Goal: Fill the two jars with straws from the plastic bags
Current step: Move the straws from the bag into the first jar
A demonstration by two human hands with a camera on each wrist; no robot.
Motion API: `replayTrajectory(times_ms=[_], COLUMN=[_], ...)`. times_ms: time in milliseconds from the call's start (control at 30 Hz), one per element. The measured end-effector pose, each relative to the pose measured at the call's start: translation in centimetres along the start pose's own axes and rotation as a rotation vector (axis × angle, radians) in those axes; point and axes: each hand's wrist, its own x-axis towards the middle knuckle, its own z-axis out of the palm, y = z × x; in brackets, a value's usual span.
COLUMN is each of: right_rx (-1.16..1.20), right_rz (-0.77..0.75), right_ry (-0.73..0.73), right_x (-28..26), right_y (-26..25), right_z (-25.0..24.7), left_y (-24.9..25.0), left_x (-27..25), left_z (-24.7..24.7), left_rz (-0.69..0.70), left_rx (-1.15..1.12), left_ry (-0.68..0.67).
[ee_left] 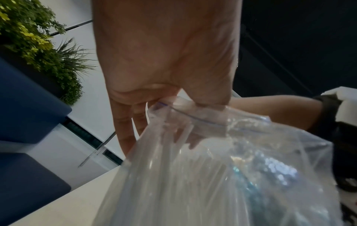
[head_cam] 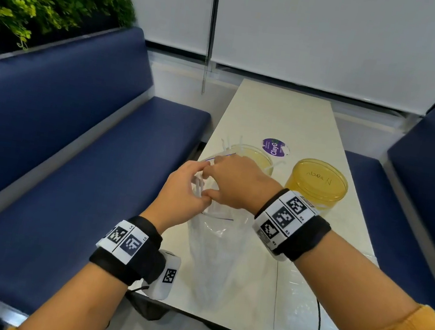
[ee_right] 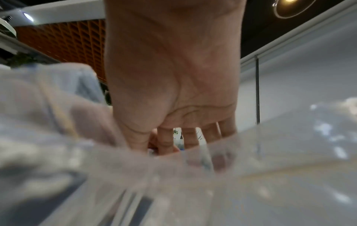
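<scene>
Your left hand (head_cam: 182, 191) pinches the mouth of the clear bag (head_cam: 214, 252) w/ straws (ee_left: 173, 160) at the table's (head_cam: 283, 112) left edge; your right hand (head_cam: 239, 183) reaches into that mouth, grip hidden, can't tell. Behind them the left jar (head_cam: 254, 153) already holds straws. The lidded jar (head_cam: 319, 184) sits beside it to the right, and another flat bag (head_cam: 304, 296) lies by the near-right edge.

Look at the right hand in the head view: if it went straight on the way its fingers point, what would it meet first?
Probably the straws in the clear plastic zip bag; the right hand already reaches into its mouth. Depth is unclear.
</scene>
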Motion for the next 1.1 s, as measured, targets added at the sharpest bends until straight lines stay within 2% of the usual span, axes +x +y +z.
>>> replayTrajectory(times_ms=[67, 167, 433, 633, 733, 833, 933, 1033, 1100], right_rx=[-0.082, -0.081, 0.269, 0.374, 0.421, 0.465, 0.607, 0.872, 0.905], right_rz=[0.030, 0.065, 0.118, 0.076, 0.034, 0.016, 0.019, 0.084, 0.188], right_ry=[-0.043, -0.110, -0.072, 0.084, 0.149, 0.223, 0.299, 0.414, 0.411], right_x=[-0.2, -0.2, -0.5, -1.4, -1.4, -1.4, -1.1, -1.2, -1.5], right_y=[0.2, 0.6, 2.0, 1.6, 1.1, 0.6, 0.2, -0.4, -0.9], right_z=[0.7, 1.5, 0.2, -3.3, -5.2, -6.5, -6.0, -4.1, -2.8], left_y=[-0.1, -0.1, 0.0, 0.5, 0.9, 1.1, 1.2, 0.9, 0.9], left_x=[-0.1, -0.2, -0.4, -0.5, -0.5, -0.5, -0.2, 0.2, 0.2], left_z=[-0.2, -0.2, 0.0, 0.6, 0.9, 1.4, 1.7, 1.9, 1.9], left_rz=[-0.023, -0.040, -0.056, -0.052, -0.047, -0.032, -0.078, -0.097, -0.070], left_rx=[0.006, 0.027, 0.006, 0.068, 0.007, -0.074, -0.189, -0.210, -0.210], left_ry=[-0.010, -0.019, -0.028, -0.023, -0.005, 0.065, 0.171, 0.193, 0.192])
